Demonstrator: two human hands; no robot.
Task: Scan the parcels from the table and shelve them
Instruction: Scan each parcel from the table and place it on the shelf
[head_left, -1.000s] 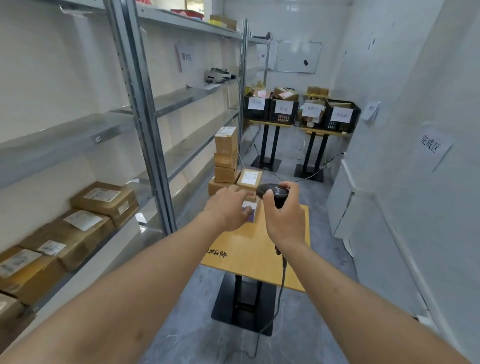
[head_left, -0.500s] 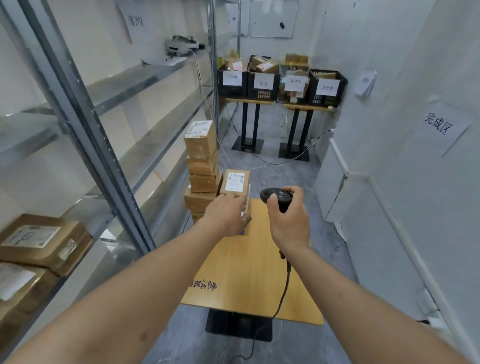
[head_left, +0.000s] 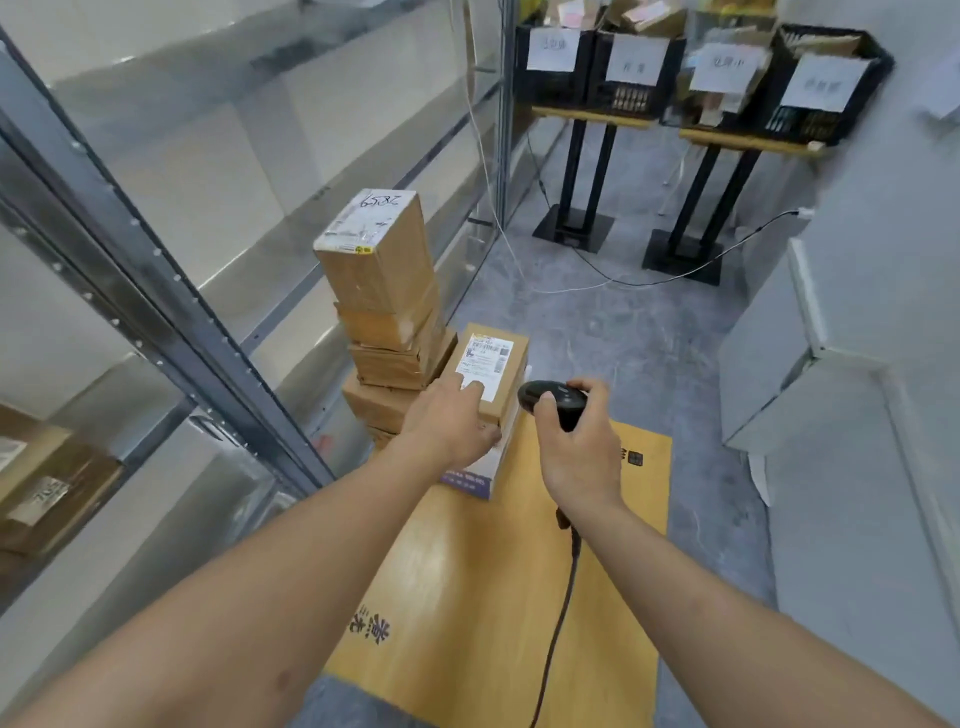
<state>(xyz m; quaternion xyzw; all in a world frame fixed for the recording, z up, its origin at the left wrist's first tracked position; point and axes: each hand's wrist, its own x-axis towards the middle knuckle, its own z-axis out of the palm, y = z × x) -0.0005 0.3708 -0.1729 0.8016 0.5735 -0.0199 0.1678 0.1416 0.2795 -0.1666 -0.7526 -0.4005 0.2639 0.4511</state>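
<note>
A small brown parcel with a white label on top sits on a white box at the far end of the wooden table. My left hand grips this parcel at its near left corner, fingers on the label and thumb down the side. My right hand holds a black corded barcode scanner, its head just right of the parcel. A tall stack of brown parcels stands on the table's far left corner.
A metal shelving rack runs along the left, with brown parcels on a low shelf. Black crates with paper labels sit on two stands at the back. The scanner cable hangs over the table. A white wall is on the right.
I have come closer to the table and the view has tilted down. My left hand has settled onto the labelled parcel; my right hand keeps the scanner beside it.
</note>
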